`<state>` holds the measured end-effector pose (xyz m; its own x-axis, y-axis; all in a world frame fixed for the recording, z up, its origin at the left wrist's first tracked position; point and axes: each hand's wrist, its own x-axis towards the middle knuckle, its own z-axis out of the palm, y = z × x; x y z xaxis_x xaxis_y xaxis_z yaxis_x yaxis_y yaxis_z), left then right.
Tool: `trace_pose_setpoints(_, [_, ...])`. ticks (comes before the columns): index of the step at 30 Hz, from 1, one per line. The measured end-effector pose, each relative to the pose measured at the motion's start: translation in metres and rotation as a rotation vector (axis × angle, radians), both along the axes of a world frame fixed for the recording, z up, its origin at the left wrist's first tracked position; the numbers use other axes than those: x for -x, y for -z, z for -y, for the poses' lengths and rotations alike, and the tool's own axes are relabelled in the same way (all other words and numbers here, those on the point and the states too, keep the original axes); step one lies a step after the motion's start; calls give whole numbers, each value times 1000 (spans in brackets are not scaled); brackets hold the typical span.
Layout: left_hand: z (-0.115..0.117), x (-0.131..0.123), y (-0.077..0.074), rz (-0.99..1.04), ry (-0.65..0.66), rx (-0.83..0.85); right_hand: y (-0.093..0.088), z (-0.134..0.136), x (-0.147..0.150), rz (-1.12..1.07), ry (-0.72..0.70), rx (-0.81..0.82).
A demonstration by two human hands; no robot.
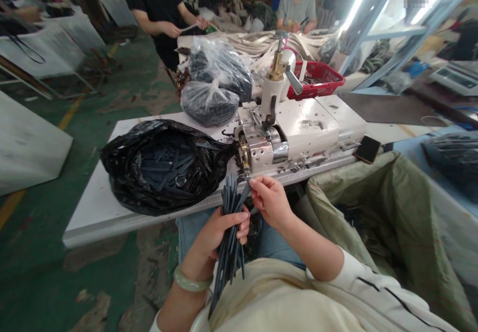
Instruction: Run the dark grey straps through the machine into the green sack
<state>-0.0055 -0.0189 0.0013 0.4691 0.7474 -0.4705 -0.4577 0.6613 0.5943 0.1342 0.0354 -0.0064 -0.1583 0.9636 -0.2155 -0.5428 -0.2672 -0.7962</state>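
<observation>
At the near edge of the worktable point(95, 218), above the seated person's lap, the left hand point(215, 228) has its fingers wrapped around a bundle of dark blue-grey strips point(227, 253), held tilted, with the upper ends fanned toward the machine and the lower ends trailing past the wrist. Just to its right and slightly farther, the right hand point(272, 200) pinches a single strip point(245, 193) between thumb and forefinger, its other fingers curled in. That strip leans away from the rest, its far end close to the machine's near left corner; whether it touches the metal, I cannot tell.

The step in hand looks like singling out one strip beside the machine. The next move seems to call for a firm left grip, so the bundle stays together, and a flat, straight strip end in the right pinch, with the fingertips clear of the metal parts.

To the near right sags a green sack point(405, 192). Farther in, on the table's left, a black plastic bag point(125, 185) holds more strips, and the pale machine point(313, 123) stands right of it. Beyond are filled clear bags point(209, 104), a red basket point(324, 88) and two co-workers at a far table.
</observation>
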Motion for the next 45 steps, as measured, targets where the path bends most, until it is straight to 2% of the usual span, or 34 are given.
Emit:
trace_pose_setpoints(4, [-2, 0, 0, 24, -42, -10, -8, -9, -19, -88, 201, 10])
trace_pose_setpoints(7, [-5, 0, 0, 49, -140, -26, -10, -10, -27, -110, 228, 42])
trace_pose_setpoints(11, [-8, -3, -1, 48, -217, -37, -6, -2, -22, -92, 251, 66])
trace_pose_setpoints(17, [-7, -7, -5, -36, -364, -42, 5, 7, -17, -77, 225, 24])
trace_pose_setpoints(21, [-7, -6, -5, -70, -401, -65, 10, 15, -27, -60, 141, -2])
trace_pose_setpoints(26, [-10, -4, -3, -84, -424, -65, 22, 28, -46, 80, 76, -95])
trace_pose_setpoints(28, [-11, -3, -3, -85, -438, -63, 26, 30, -57, 120, 13, -126])
trace_pose_setpoints(31, [-11, -3, -4, -126, -440, -79, 24, 23, -73, 189, -277, -212])
trace_pose_setpoints(34, [-11, -5, -2, -225, -383, -108, 10, 10, -83, 275, -539, -355])
trace_pose_setpoints(37, [-11, -8, 1, -285, -308, -131, -9, 1, -75, 420, -760, -500])
trace_pose_setpoints(39, [-12, -9, 3, -280, -304, -121, -15, -5, -64, 569, -821, -568])
trace_pose_setpoints(42, [-14, -3, 2, -224, -358, -67, -15, -19, -53, 656, -662, -498])
trace_pose_setpoints(45, [-17, 7, -1, -175, -392, -35, -11, -48, -57, 460, -424, -222])
